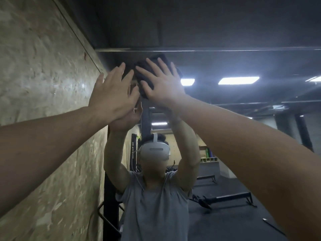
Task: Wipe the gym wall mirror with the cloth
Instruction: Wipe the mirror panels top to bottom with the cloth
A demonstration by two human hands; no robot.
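Cloth (147, 73) lies under spread right hand (161, 84), pressed flat against mirror (225, 136).

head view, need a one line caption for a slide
Right hand presses a dark cloth high on the gym mirror, left hand flat beside it.

The mirror (225, 119) fills the centre and right, a wall (43, 84) to its left. High on the glass the right hand (163, 84) presses the cloth (147, 75) — the left hand (112, 94) just left of it.
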